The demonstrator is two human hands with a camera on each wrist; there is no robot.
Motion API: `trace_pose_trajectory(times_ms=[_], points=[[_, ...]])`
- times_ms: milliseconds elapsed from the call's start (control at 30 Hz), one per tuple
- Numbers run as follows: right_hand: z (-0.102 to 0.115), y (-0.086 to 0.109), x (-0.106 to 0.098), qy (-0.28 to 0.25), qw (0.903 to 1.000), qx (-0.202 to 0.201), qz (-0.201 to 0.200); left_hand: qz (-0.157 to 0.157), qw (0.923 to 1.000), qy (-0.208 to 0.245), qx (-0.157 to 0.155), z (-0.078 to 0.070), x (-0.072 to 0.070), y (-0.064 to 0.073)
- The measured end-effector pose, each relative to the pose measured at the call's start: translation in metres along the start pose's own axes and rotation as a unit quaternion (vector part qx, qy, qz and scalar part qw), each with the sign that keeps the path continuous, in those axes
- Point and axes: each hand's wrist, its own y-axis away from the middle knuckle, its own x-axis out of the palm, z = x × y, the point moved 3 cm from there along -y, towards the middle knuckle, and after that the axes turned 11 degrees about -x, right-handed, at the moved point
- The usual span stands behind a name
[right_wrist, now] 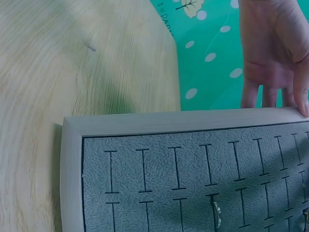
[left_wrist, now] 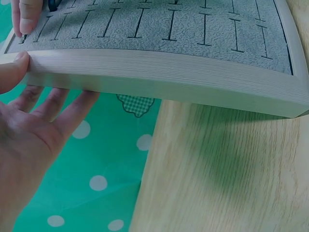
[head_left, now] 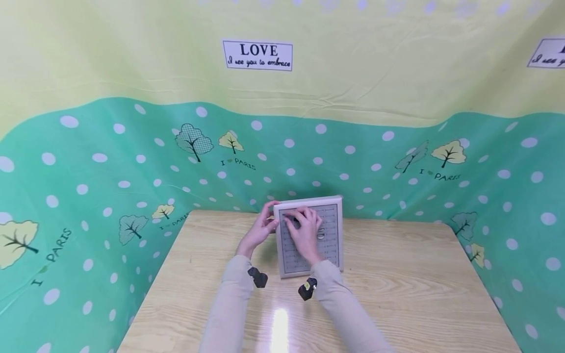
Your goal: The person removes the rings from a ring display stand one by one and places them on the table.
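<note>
A ring display tray (head_left: 308, 201), with a pale wooden frame and grey slotted padding, stands tilted up at the table's back. My left hand (head_left: 257, 234) grips its left edge, thumb on the frame's front and fingers behind, as the left wrist view shows. My right hand (head_left: 305, 233) reaches across the padding to the upper left slots. There its fingertips (left_wrist: 29, 21) pinch a small ring (left_wrist: 22, 38), mostly hidden, at a slot. A silvery ring (right_wrist: 217, 215) sits in a slot nearer the middle. A dark ring (left_wrist: 52, 5) shows near the right hand's fingers.
The wooden table (head_left: 410, 274) extends on both sides of the tray. A green dotted cloth (head_left: 371, 166) hangs behind it and along the sides. Black camera mounts (head_left: 258, 277) sit on both wrists.
</note>
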Motion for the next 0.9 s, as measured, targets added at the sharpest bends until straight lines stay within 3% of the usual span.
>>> trace_pose_trajectory(times_ms=[500,900], points=[[-0.0072,0.0077,0.0053,0.007,0.9980,0.036,-0.051,0.004,1.0000,0.001,-0.002,0.0008,0.0026,-0.0008],[-0.0055,-0.0001,0.0006,-0.032,0.9977,0.059,-0.002,0.002,1.0000,-0.002,-0.005,0.0001,-0.0014,-0.0004]])
